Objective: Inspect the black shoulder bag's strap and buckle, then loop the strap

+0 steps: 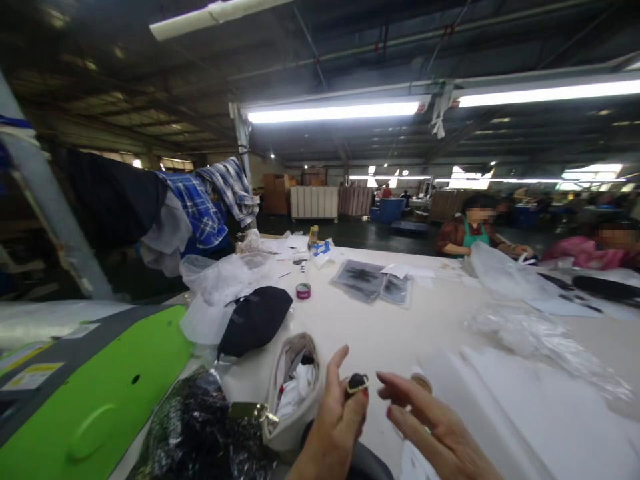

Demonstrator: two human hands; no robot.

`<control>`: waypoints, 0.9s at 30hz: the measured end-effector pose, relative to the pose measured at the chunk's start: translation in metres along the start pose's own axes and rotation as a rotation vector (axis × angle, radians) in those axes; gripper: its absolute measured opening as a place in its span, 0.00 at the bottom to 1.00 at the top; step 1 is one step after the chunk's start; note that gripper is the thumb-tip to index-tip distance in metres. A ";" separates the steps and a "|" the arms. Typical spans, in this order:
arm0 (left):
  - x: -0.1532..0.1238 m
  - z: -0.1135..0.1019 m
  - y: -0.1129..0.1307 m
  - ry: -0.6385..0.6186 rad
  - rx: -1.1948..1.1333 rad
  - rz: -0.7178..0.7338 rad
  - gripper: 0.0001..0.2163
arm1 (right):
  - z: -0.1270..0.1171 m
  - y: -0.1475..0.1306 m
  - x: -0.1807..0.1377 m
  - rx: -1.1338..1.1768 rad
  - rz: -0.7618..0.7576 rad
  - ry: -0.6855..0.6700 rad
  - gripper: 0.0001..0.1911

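My left hand is closed, with a small dark round piece with a pale gold rim between thumb and fingers; its exact kind is too small to tell. Facing it, my right hand has its fingers stretched out and apart, with nothing visible in them. Just left of my left hand stands a beige fabric bin holding white pieces. Below my hands, a dark grey rounded thing shows in part. Partly hidden behind the right hand is a brown roll.
A black cap-like cloth piece, a tape roll and bagged dark pieces lie on the white table. Glossy black plastic and a green machine stand left. Clear plastic lies right; two people sit beyond.
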State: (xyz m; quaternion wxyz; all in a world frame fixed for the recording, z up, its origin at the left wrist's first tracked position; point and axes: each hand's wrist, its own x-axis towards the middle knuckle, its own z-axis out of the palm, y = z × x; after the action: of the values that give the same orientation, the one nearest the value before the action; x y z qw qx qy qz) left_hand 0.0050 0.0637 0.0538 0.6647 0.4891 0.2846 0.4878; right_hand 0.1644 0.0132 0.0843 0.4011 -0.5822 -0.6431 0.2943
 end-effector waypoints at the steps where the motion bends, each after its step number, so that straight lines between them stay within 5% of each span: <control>1: -0.003 0.003 -0.002 -0.038 0.063 0.052 0.33 | 0.006 -0.012 0.008 0.013 -0.001 -0.012 0.22; 3: -0.006 0.008 -0.001 -0.101 0.165 0.103 0.34 | 0.016 -0.026 0.017 0.008 -0.035 -0.015 0.18; 7: -0.006 0.006 0.008 -0.215 0.299 -0.044 0.34 | 0.018 -0.026 0.019 0.059 -0.045 -0.009 0.10; 13: 0.003 -0.026 -0.004 -0.505 0.270 -0.324 0.12 | -0.012 -0.028 0.027 0.227 0.032 0.045 0.14; 17: 0.007 -0.043 -0.019 -0.583 0.238 -0.365 0.05 | -0.026 -0.040 0.036 0.267 0.047 0.101 0.15; 23: -0.003 -0.028 -0.041 -0.548 -0.074 -0.328 0.12 | -0.026 -0.041 0.056 0.381 0.018 0.140 0.14; 27: -0.017 -0.005 -0.061 -0.321 -0.282 -0.358 0.18 | -0.024 -0.036 0.062 0.296 0.056 0.169 0.16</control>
State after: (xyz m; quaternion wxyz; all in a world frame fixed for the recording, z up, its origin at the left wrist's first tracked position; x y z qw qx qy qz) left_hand 0.0173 0.0472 -0.0058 0.8385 0.4045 0.1868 0.3138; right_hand 0.1663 0.0672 0.1371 0.5264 -0.5573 -0.5402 0.3470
